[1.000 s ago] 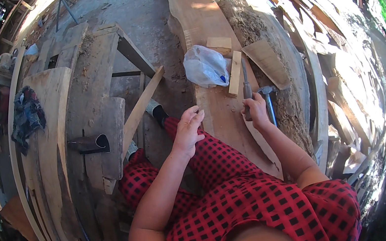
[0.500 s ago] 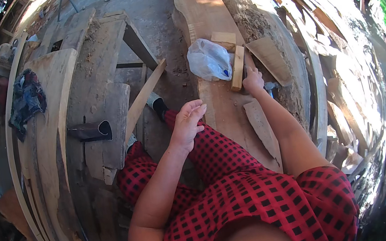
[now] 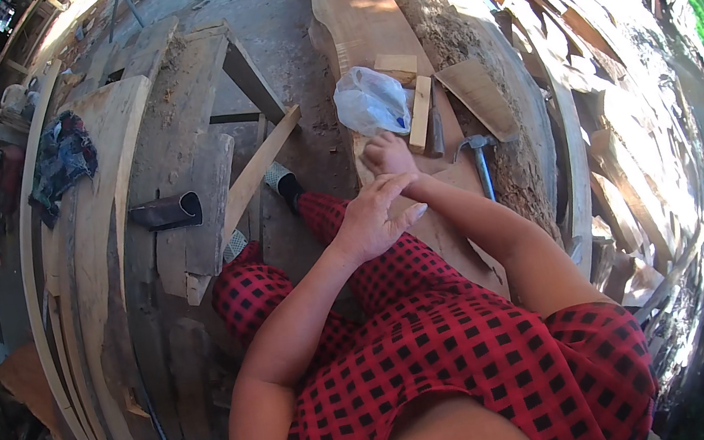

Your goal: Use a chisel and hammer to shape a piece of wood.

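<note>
My right hand (image 3: 388, 156) is over the long plank, just below the clear plastic bag (image 3: 370, 102). Its fingers are curled, and whatever they may hold is hidden. My left hand (image 3: 376, 219) crosses in front of the right wrist, seemingly touching it, with fingers stretched out and thumb apart; nothing shows in it. Right of the bag lie a small wooden block (image 3: 421, 114) and a second block (image 3: 396, 67) behind it. A dark tool handle (image 3: 436, 131) lies beside the nearer block. Farther right is a hammer (image 3: 482, 166) with a blue handle.
The long plank (image 3: 362, 13) runs away from me, beside a rough-barked slab (image 3: 456, 36) bearing a flat wood offcut (image 3: 477, 96). At left, a worn bench (image 3: 177, 146) carries a dark tube (image 3: 166, 213); a crumpled cloth (image 3: 63, 161) lies on boards. Scrap wood (image 3: 624, 152) piles up at right.
My right hand has moved left, from beside the nearer block to below the bag. My left hand has shifted right and nearer to me, onto the right wrist. The hammer is now uncovered.
</note>
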The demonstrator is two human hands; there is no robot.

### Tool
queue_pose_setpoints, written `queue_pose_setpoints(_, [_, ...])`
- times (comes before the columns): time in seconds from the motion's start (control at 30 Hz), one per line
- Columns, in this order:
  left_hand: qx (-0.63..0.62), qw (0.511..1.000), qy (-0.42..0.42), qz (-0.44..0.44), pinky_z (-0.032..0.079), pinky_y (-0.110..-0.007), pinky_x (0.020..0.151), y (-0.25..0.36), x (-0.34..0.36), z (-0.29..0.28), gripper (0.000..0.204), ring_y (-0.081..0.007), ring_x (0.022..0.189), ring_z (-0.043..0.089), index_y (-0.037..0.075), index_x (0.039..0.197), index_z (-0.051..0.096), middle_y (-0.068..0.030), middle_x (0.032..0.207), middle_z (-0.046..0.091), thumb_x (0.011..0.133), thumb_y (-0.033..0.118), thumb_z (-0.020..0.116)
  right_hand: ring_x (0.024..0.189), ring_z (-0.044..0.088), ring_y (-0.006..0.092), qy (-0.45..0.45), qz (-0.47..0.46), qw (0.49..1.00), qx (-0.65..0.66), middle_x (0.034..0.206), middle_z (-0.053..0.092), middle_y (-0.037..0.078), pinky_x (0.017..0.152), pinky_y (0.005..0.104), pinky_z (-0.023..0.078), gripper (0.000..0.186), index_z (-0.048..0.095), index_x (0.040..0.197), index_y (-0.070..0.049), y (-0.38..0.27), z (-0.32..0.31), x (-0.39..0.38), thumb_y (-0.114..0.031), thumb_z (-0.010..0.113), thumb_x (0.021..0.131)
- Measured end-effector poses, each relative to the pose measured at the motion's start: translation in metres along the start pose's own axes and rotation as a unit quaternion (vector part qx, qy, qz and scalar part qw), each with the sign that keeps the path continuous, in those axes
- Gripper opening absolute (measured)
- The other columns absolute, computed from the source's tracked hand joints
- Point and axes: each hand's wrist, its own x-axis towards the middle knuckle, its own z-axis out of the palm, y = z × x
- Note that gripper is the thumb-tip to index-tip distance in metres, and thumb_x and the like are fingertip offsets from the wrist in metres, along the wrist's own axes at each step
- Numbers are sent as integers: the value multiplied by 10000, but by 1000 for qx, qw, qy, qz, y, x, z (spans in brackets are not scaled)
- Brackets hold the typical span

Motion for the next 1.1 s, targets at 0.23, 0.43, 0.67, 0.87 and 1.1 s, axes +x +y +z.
queue_pose_setpoints(0.23, [-168, 958, -166, 165, 347, -378, 998, 109, -9, 21, 537, -313, 1144, 493, 53, 1230, 504, -169, 1204, 535, 877, 458, 499, 1075, 482, 271, -410, 78, 907, -56, 1135, 531, 66, 846, 492, 434, 427, 642, 1069, -180, -124, 23, -14, -465, 614, 753])
queue_pose_setpoints(0.43, [-174, 928, -294, 149, 379, -371, 955, 131, -7, 19, 557, -311, 1086, 532, 31, 1146, 568, -168, 1100, 591, 887, 509, 449, 1172, 424, 280, -415, 141, 898, -32, 1206, 494, 59, 887, 543, 426, 492, 589, 1157, -209, -111, 13, -18, -475, 621, 745])
queue_pose_setpoints(0.67, [52, 972, -214, 77, 447, -366, 764, 105, -10, 19, 525, -304, 854, 576, 7, 825, 618, -151, 850, 601, 903, 493, 434, 1154, 432, 297, -404, 123, 905, -59, 1212, 478, 80, 871, 493, 440, 508, 568, 1175, -190, -129, 12, -22, -487, 607, 766])
queue_pose_setpoints(0.87, [-78, 974, -194, 92, 436, -393, 660, 137, -4, 29, 529, -334, 674, 552, -1, 737, 576, -171, 694, 565, 905, 482, 444, 1173, 417, 346, -412, 100, 903, -69, 1247, 454, 119, 933, 452, 407, 585, 529, 1224, -207, -119, 22, -22, -547, 594, 752])
queue_pose_setpoints(1.1, [-74, 970, -189, 131, 443, -405, 646, 133, -8, 25, 489, -348, 685, 571, 12, 746, 600, -158, 713, 593, 876, 467, 478, 1157, 421, 358, -412, 84, 905, -61, 1216, 468, 124, 929, 445, 413, 568, 535, 1204, -192, -126, 18, -16, -535, 596, 755])
